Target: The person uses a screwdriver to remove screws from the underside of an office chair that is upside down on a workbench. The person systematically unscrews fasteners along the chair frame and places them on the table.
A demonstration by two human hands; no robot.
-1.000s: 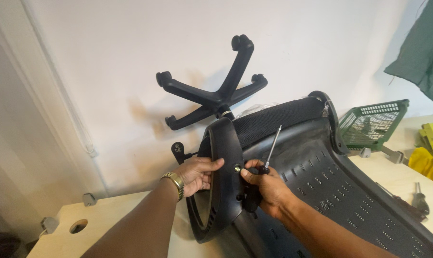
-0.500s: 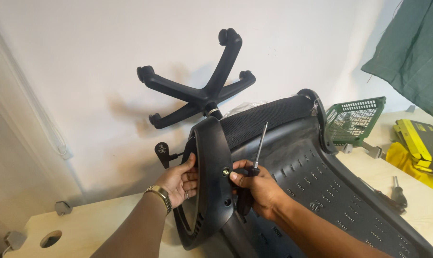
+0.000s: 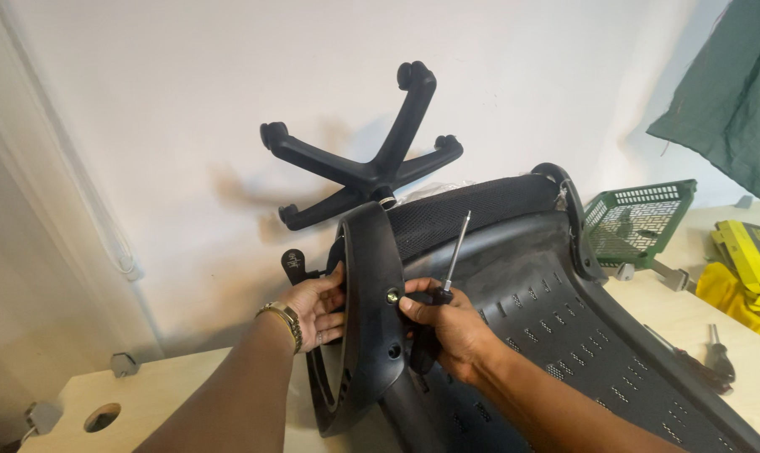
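Note:
A black office chair seat (image 3: 564, 327) lies upside down on a light wooden table (image 3: 187, 411). A black armrest loop (image 3: 370, 285) stands upright against its left side. My left hand (image 3: 317, 306), with a gold watch on the wrist, grips the armrest's left edge. My right hand (image 3: 447, 327) holds a screwdriver (image 3: 451, 256) with its shaft pointing up, while the thumb and forefinger press a small brass bolt (image 3: 392, 295) into a hole in the armrest. A black five-arm chair base (image 3: 363, 168) leans against the white wall behind.
A green plastic basket (image 3: 640, 218) sits at the back right. Yellow items (image 3: 745, 268) lie at the right edge, with a small tool (image 3: 720, 356) near them. Green cloth (image 3: 728, 101) hangs top right. The table has a round hole (image 3: 103, 417) at its left.
The view has shifted, so everything sits further right in frame. My right hand's fingers have come onto the bolt in the armrest hole. My left hand keeps its grip.

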